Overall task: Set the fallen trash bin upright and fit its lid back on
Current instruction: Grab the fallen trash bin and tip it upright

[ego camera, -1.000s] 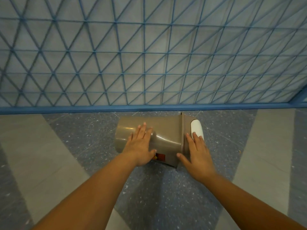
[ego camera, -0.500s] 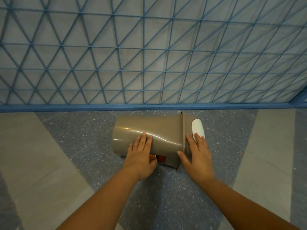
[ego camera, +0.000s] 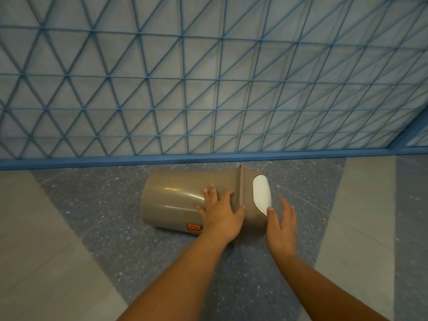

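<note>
A tan trash bin (ego camera: 171, 200) lies on its side on the floor, bottom to the left and mouth to the right. An orange label (ego camera: 193, 228) shows on its near side. Its tan lid (ego camera: 247, 181) with a white flap (ego camera: 261, 193) sits at the right end against the rim. My left hand (ego camera: 222, 216) lies curved over the bin body just left of the rim, thumb on the rim. My right hand (ego camera: 281, 223) is at the lid's outer face, fingers spread, thumb touching the lid's edge by the flap.
A blue wire-mesh fence (ego camera: 208, 89) on a blue base rail (ego camera: 139, 159) stands right behind the bin. The floor is speckled grey-blue (ego camera: 115, 205) with paler bands at the left (ego camera: 34, 228) and right (ego camera: 361, 205).
My left hand has slid right along the bin to the rim. My right hand has come off the lid's side and moved right, to its end face. The bin still lies on its side.
</note>
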